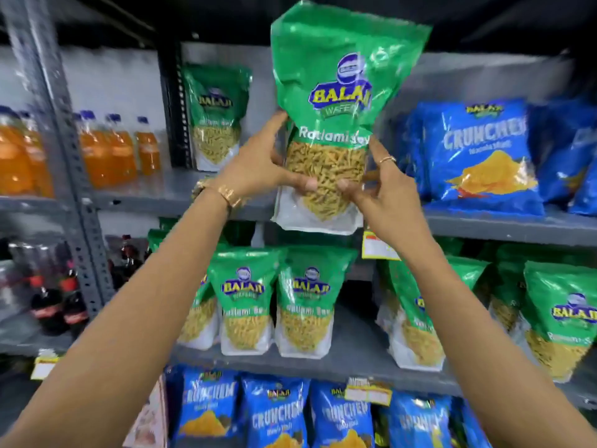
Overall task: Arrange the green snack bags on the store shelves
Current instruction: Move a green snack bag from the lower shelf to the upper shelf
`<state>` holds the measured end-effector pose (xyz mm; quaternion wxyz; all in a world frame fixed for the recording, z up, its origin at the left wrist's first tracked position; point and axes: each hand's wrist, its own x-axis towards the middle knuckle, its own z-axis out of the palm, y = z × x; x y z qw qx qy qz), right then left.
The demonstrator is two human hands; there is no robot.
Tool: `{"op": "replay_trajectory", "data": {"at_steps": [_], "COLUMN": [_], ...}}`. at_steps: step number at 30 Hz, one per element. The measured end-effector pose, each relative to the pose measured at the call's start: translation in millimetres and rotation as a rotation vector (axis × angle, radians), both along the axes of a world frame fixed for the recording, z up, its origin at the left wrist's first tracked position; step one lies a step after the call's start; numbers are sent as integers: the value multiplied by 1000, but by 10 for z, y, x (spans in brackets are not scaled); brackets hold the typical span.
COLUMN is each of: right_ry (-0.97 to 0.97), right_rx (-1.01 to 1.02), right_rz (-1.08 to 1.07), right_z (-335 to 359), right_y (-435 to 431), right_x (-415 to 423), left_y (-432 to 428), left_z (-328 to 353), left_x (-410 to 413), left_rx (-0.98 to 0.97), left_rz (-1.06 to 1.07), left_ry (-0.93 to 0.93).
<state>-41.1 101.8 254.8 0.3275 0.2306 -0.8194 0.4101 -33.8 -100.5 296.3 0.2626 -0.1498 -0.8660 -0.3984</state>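
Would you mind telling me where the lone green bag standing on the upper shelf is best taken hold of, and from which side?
Take the lone green bag by its filled lower half, a palm on each side edge, coming straight in from the front. It stands upright and faces out. The shelf post crowds its left edge, and its flat top would probably crumple if pinched.

Held sev bag (326, 124) at centre; shelved sev bag (215, 116) at 9 o'clock, Crunchem bag (484, 156) at 3, sev bags (274, 302) at 6.
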Motion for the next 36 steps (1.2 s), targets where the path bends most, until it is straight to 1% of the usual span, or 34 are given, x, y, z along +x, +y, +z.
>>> {"op": "replay_trajectory", "data": {"at_steps": [3,6,10,14,18,21,23,26,29,30,33,36], "right_ry": [54,82,23,46,91,99,59,-19,-33,-43,-108,-198], "right_rx": [17,59,64,30,-156,-227,-262,-272,-264,-267,-221,-146], "right_rz": [-26,-56,-86,-87,8,-3,-5,-12,-44,-45,-26,-11], "right_z": [209,367,493,472,466,419,335,179,139,158,180,116], "right_y": [-115,-200,-242,-272,-341,-416,-471,-548,-593,-604,-622,-661], "right_x": [-215,-354,-521,-598,-694,-844,-944,-1095,-1226,-1264,-1347,-1377], "left_y": [-76,-110,-87,-82,-43,-26,-36,-64,-79,-76,-50,-39], "left_z": [170,304,413,391,417,341,225,16,-114,-127,-167,-212], "left_x": [-206,-380,-553,-624,-692,-873,-1002,-1169,-1290,-1334,-1446,-1531], "left_rx": [145,123,53,49,55,53,57,86,185,191,82,0], "left_rz": [-51,-107,-133,-102,-54,41,44,58,40,42,113,134], "left_ry": [-136,-153,-80,-3,156,265,295,274,234,222,191,134]}}
